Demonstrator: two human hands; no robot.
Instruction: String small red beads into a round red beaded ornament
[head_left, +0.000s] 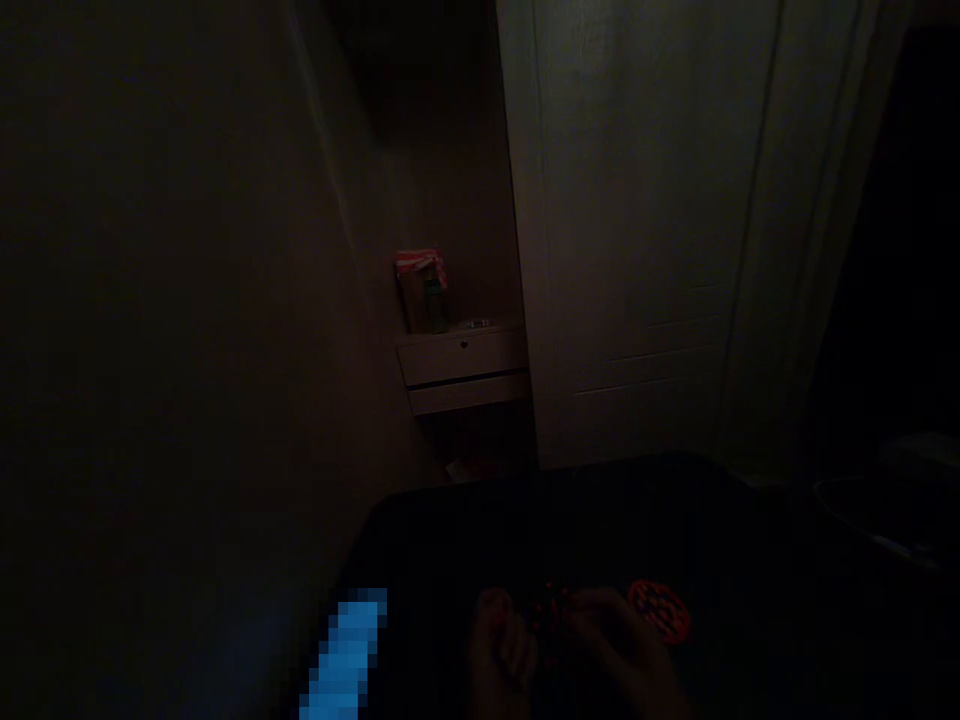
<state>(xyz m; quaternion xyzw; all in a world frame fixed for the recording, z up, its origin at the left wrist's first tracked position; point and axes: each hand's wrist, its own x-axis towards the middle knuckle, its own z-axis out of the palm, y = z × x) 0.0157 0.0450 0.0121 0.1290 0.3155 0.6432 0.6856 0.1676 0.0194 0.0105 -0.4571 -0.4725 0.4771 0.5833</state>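
The room is very dark, so the hands show only faintly at the bottom of the head view. My left hand (504,645) is upright with its fingers curled in towards the palm; what it holds, if anything, is hidden. To its right, my right hand (626,640) reaches left with thumb and forefinger drawn together. A dark cluster with red specks (553,610) lies between the two hands, at the right fingertips; its kind is too dim to tell. Just beyond my right hand sits a round red openwork piece (660,611) on the dark surface (465,540).
A blurred bright blue panel (345,655) glows at lower left. Beyond the dark surface stand a pale sliding door (637,200) and a drawer unit (465,358), with a box (417,300) under red-striped cloth on top. A plain wall (187,300) runs along the left.
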